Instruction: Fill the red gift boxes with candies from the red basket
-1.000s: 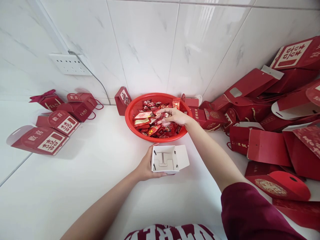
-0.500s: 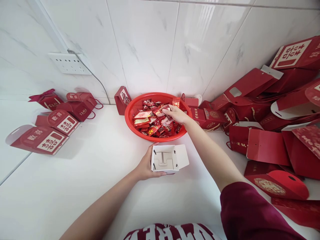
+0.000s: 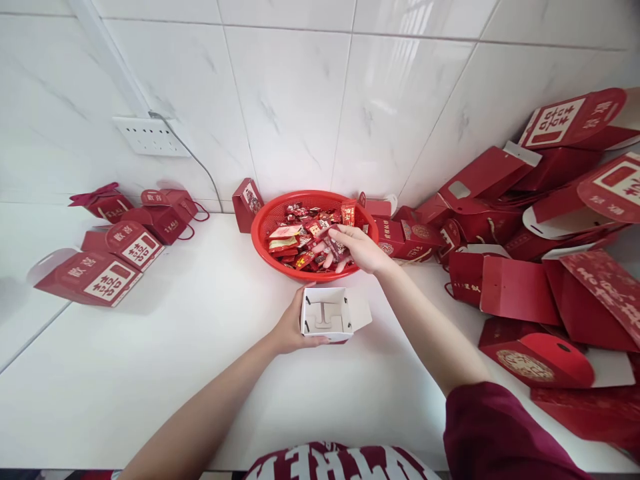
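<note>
A red plastic basket (image 3: pixel 270 213) heaped with wrapped candies (image 3: pixel 295 243) stands against the tiled wall. My right hand (image 3: pixel 356 248) is over the basket's near rim, fingers closed round several candies. In front of the basket, my left hand (image 3: pixel 289 328) grips the left side of a small open gift box (image 3: pixel 326 317). The box has a white inside, is empty, and its flap lies open to the right.
A pile of folded and flat red gift boxes (image 3: pixel 540 227) fills the right side of the white counter (image 3: pixel 165 373). Several closed red boxes (image 3: pixel 107 267) lie at the left. A wall socket (image 3: pixel 150 135) with a cable sits above them. One small red box (image 3: pixel 246 203) leans beside the basket.
My right hand has gathered candies and drawn back from the basket's middle toward its near rim. The left hand still holds the box. The camera tilted down slightly.
</note>
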Tool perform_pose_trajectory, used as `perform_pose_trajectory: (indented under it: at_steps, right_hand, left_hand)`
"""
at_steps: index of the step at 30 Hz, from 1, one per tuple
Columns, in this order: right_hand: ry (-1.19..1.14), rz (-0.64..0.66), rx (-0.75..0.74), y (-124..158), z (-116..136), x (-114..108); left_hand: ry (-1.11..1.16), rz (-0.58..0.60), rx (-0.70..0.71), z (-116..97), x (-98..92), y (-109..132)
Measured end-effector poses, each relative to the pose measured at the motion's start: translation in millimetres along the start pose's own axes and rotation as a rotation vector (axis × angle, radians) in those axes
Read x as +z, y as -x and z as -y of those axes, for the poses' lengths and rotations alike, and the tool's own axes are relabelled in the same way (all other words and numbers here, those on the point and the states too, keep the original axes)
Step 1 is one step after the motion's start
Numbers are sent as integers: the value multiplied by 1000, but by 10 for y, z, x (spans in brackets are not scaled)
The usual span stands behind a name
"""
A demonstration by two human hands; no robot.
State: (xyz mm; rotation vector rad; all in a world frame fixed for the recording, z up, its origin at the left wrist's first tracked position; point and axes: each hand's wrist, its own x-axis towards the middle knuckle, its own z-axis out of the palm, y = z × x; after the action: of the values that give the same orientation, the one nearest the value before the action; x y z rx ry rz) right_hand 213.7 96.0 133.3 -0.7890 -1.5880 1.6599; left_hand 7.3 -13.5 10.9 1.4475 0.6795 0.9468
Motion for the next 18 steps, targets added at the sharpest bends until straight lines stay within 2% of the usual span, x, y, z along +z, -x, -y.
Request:
perform_pose_trajectory:
  at_steps: [3, 5, 7, 9, 11, 13, 15, 18]
  right_hand:
    - [80, 124, 66, 336, 127, 153]
    - [214, 243, 94, 523, 184, 234]
    - [432, 337, 36, 645, 216, 279]
    - [675, 312, -76, 680, 231, 272]
    - [852, 182, -153, 615, 237, 215]
    - [974, 78, -129, 458, 224, 129]
    - [1084, 87, -33, 240, 181, 49]
    - [1169, 200, 93, -117, 63, -10]
  left_hand:
    - [6, 5, 31, -2, 5, -14]
    - [2, 17, 47, -4, 3, -24]
    - [-16, 24, 45, -8, -1, -28]
    - [-32, 14, 34, -11, -1, -27]
    - [-32, 8, 32, -15, 2, -22]
    - [-17, 14, 44, -17, 4, -15]
    - [-15, 23, 44, -19, 3, -8]
    - [-47, 15, 30, -22, -6, 0]
